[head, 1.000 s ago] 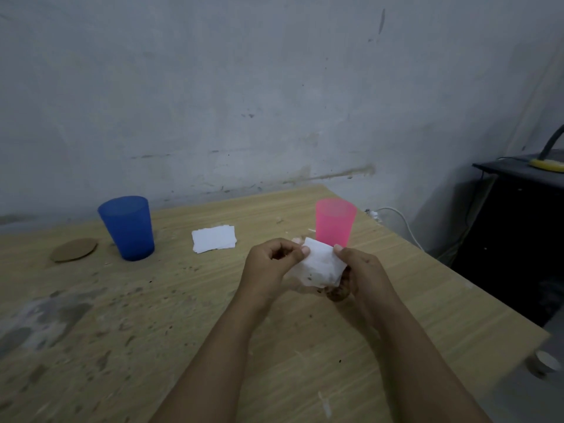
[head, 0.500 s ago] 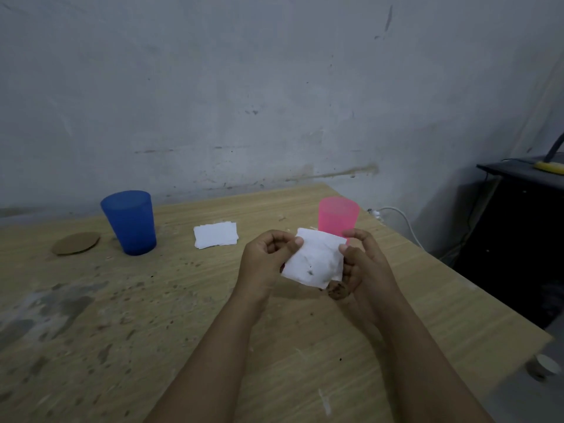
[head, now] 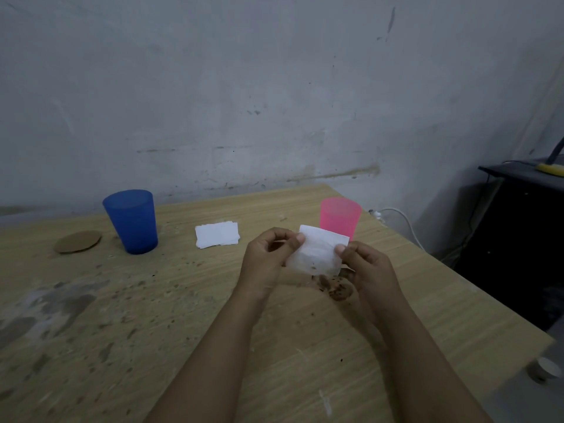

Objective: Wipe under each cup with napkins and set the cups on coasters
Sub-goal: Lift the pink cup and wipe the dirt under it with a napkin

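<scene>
Both hands hold a white napkin (head: 317,254) with dark specks above the wooden table (head: 152,315). My left hand (head: 268,261) pinches its left edge and my right hand (head: 366,267) pinches its right edge. Just behind the napkin stands a pink cup (head: 340,216), its lower part hidden by the napkin. A blue cup (head: 132,221) stands at the back left, with a round brown coaster (head: 77,242) lying to its left. A brown, speckled round thing (head: 337,286), perhaps a second coaster, lies partly hidden below my right hand.
A small stack of white napkins (head: 217,238) lies between the two cups. The tabletop is stained and strewn with crumbs. A black cabinet (head: 518,239) stands to the right of the table, and a white cable (head: 406,221) runs down behind the table's corner.
The napkin has been spread flatter between my hands, which have moved a little apart. The cups and the coaster have stayed where they were.
</scene>
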Demonstrator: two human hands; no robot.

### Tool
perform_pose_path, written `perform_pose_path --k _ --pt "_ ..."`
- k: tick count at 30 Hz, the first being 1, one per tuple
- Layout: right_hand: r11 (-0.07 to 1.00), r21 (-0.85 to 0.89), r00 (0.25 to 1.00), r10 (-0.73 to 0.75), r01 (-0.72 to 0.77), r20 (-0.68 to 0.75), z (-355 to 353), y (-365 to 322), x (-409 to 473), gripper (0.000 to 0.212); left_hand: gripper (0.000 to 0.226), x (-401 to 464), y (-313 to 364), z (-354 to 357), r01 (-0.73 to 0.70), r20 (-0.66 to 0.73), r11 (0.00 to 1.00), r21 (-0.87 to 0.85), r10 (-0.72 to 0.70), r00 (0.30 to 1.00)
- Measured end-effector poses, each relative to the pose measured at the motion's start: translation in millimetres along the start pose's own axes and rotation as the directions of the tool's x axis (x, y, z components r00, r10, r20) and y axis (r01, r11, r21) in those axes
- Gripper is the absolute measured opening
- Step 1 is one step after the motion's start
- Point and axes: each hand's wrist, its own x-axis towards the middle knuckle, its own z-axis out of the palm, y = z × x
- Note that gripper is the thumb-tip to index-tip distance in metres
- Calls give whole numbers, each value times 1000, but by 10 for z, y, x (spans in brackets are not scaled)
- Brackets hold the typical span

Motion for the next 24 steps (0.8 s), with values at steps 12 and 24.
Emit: perform_pose_path --k 12,24 --pt "969 245 999 14 -23 42 26 -90 -50 39 30 -7 18 54 82 210 994 -79 -64 976" --pt "1000 -7 999 0 0 39 2 -76 -20 21 22 21 26 38 32 82 999 -19 -31 996"
